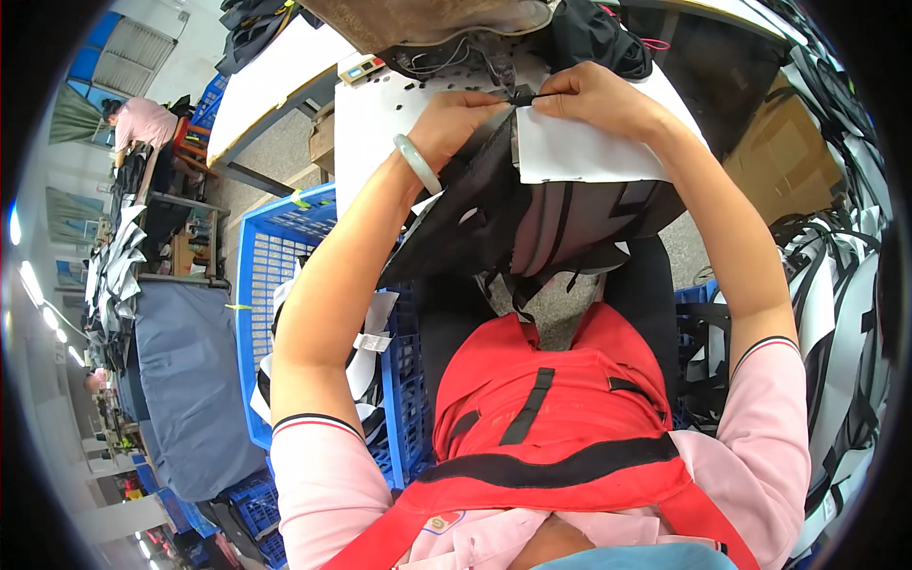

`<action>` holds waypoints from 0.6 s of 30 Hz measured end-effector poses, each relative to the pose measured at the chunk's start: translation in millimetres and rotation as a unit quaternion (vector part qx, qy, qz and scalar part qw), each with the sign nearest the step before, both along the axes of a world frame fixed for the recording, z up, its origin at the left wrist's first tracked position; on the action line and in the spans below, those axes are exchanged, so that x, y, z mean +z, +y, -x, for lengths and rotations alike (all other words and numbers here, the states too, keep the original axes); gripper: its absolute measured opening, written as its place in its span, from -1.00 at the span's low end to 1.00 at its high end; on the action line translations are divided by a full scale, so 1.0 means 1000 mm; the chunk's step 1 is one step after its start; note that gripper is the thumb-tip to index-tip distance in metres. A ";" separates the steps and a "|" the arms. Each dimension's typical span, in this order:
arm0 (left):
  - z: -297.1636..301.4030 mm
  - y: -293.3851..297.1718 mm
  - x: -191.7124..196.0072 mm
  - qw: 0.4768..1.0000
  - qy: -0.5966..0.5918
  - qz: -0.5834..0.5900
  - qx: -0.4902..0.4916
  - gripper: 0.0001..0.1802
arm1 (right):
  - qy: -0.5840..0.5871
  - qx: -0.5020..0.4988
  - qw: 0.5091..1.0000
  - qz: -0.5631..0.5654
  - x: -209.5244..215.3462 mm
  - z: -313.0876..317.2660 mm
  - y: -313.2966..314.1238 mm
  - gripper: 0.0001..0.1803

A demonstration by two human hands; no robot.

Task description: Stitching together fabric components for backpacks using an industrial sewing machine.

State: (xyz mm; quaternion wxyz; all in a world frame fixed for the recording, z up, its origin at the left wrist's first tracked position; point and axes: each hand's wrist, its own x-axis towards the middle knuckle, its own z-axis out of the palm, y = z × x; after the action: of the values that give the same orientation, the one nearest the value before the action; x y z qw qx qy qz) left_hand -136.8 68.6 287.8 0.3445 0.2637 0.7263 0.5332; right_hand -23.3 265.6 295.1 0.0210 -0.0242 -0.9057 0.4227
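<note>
While both hands pinch a thin black strap (521,98) at the top edge of the dark panel (475,199), left fingers (484,99) and right fingers (551,93) press together either side; white sheet (579,152) just below, desk (380,123) beyond. Looks mid-step, strap not yet fixed.

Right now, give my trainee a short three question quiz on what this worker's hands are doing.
1. True or false: both hands pinch the same small black strap.
2. What is on the left hand's wrist? A) a watch B) a pale green bangle C) nothing
3. What colour is the crate beside the person's left arm?

Key:
1. True: left hand and right hand meet on it.
2. B
3. Blue
</note>
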 end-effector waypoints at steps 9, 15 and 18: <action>0.011 0.002 -0.007 0.999 0.044 -0.029 0.007 -0.66 | 0.030 0.007 0.999 0.015 -0.002 0.010 0.002 -0.61; 0.012 0.005 -0.010 0.998 0.030 -0.046 -0.004 -0.71 | 0.025 0.010 0.999 0.040 -0.006 0.011 0.007 -0.60; 0.014 0.009 -0.010 0.997 0.068 -0.032 0.000 -0.67 | 0.015 0.020 0.998 0.051 -0.007 0.017 0.010 -0.60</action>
State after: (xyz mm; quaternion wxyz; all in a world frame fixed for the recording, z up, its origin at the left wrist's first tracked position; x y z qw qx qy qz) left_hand -151.1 77.4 277.9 0.2856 0.3101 0.7309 0.5367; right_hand -40.4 275.9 288.4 0.0248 -0.0010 -0.8827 0.4692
